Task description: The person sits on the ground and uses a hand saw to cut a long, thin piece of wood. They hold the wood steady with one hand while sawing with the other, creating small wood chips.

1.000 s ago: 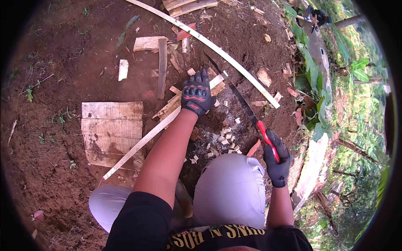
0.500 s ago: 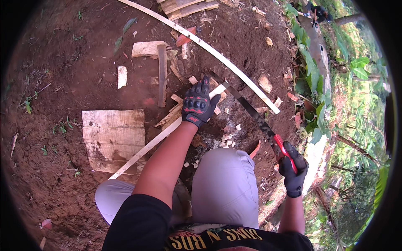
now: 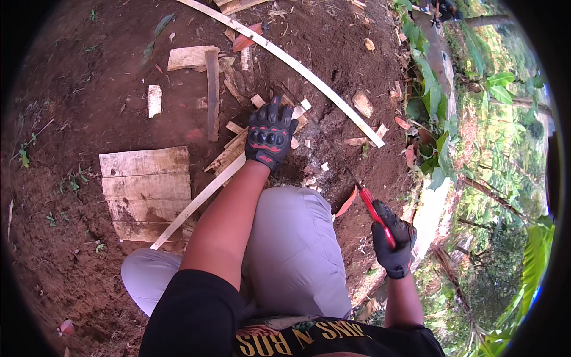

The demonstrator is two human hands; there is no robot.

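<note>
My left hand (image 3: 270, 135), in a black glove with red trim, presses down on a long, pale wooden strip (image 3: 205, 199). The thumb lies along one side of the strip and the fingers reach forward over it. The strip runs from beside my left knee to a short end just beyond the glove. My right hand (image 3: 394, 241), gloved in black, is closed around the red handle of a handsaw (image 3: 367, 202). Its dark blade shows thin and blurred, slanting up and left toward the strip's end. I cannot tell whether it touches the wood.
Wood offcuts (image 3: 229, 154) lie under and around the strip. Flat boards (image 3: 146, 193) rest on the soil at left. Another long pale strip (image 3: 297, 68) crosses ahead. Small cut blocks (image 3: 324, 166) lie near my knee (image 3: 294, 250). Green plants (image 3: 434, 101) border the right side.
The saw blade showed its broad side across the strip's end; now it appears narrow and blurred. My right hand has turned slightly. The whole view has shifted a little; my left hand stays on the strip.
</note>
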